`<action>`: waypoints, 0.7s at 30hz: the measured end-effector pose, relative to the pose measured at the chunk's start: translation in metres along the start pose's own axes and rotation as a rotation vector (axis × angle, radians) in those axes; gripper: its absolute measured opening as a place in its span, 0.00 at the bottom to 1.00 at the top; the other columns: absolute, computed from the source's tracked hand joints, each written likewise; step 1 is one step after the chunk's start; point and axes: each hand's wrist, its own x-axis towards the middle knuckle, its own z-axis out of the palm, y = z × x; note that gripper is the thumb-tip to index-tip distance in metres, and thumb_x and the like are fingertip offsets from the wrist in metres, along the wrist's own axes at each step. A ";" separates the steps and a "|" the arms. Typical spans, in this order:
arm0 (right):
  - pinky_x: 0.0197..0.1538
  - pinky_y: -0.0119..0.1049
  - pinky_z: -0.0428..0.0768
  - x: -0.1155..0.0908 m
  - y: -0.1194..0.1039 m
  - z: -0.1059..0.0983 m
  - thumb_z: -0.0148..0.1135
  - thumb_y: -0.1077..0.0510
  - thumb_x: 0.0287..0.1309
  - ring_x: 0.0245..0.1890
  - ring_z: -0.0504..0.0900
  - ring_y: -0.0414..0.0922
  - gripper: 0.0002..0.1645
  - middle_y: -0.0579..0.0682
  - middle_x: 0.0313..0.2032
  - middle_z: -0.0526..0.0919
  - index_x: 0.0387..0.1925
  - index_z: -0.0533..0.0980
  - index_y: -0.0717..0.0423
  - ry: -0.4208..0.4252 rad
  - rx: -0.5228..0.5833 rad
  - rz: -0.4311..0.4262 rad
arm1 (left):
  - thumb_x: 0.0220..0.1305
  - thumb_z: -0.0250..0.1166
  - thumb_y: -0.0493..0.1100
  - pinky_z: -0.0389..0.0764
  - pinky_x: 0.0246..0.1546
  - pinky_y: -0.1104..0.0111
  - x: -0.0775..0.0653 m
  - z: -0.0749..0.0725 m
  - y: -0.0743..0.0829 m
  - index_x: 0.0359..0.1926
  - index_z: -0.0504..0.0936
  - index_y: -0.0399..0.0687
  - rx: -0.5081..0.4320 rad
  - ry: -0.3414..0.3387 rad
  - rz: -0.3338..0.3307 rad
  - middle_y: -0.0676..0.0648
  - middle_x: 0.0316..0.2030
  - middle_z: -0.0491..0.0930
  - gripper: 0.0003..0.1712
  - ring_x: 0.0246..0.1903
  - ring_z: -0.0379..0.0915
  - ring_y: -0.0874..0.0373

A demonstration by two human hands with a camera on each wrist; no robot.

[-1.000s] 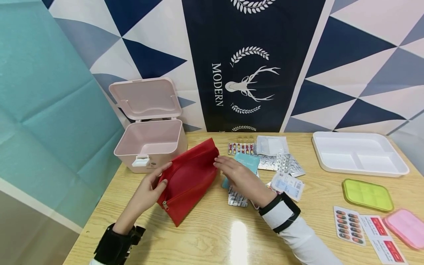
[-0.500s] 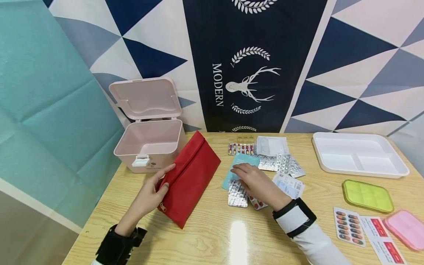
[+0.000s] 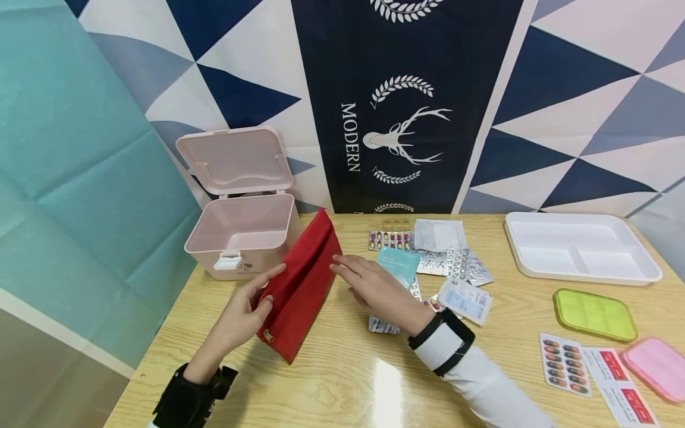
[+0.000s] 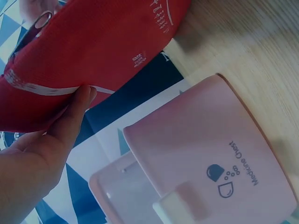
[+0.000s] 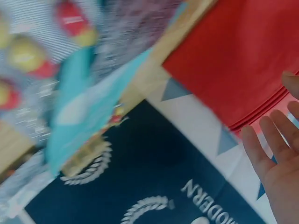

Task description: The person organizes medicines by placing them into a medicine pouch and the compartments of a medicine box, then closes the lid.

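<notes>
My left hand (image 3: 241, 309) pinches the upper left edge of a red zip pouch (image 3: 316, 297), thumb on the near side. The pouch stands tilted above the table, its mouth slightly parted and its zipper pull at the lower left corner. White print shows on its other side in the left wrist view. Fingers straight and loosely spread, my right hand (image 3: 377, 288) is at the pouch's right edge, fingertips overlapping it. Below and beyond that hand lie several blister packs (image 3: 382, 324), a turquoise packet (image 3: 398, 264) and a white-blue sachet (image 3: 465, 300), partly covered by it.
A pink medicine chest (image 3: 267, 255) with its lid up stands behind the pouch, at the left. On the right are a white divided tray (image 3: 540, 264), a green pill case (image 3: 594, 315), a pink case (image 3: 655, 368) and a capsule blister pack (image 3: 564, 364). A patterned cloth hangs behind.
The right hand moved from the pouch's edge rightward over the packets, then back to the pouch. The pouch's mouth went from wide to flat to slightly parted. The left hand kept its grip.
</notes>
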 end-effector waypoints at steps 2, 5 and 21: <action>0.59 0.46 0.71 0.007 -0.005 0.001 0.60 0.64 0.52 0.63 0.61 0.47 0.35 0.53 0.63 0.66 0.62 0.62 0.56 -0.023 0.005 -0.001 | 0.56 0.48 0.22 0.62 0.13 0.76 0.000 0.000 0.001 0.61 0.67 0.45 0.009 -0.003 0.002 0.43 0.25 0.66 0.32 0.11 0.54 0.66; 0.60 0.45 0.71 0.014 -0.011 0.002 0.59 0.63 0.53 0.64 0.59 0.47 0.35 0.51 0.64 0.66 0.64 0.61 0.53 -0.046 -0.020 -0.006 | 0.57 0.49 0.23 0.63 0.13 0.76 -0.001 0.002 0.003 0.61 0.68 0.47 0.033 -0.007 -0.009 0.44 0.24 0.66 0.31 0.11 0.55 0.66; 0.52 0.43 0.74 0.008 -0.007 0.004 0.59 0.65 0.52 0.51 0.69 0.47 0.12 0.51 0.44 0.77 0.40 0.76 0.52 0.026 -0.064 -0.054 | 0.59 0.49 0.25 0.75 0.25 0.73 0.001 -0.003 -0.001 0.62 0.66 0.41 -0.012 0.005 -0.030 0.37 0.40 0.72 0.28 0.27 0.70 0.56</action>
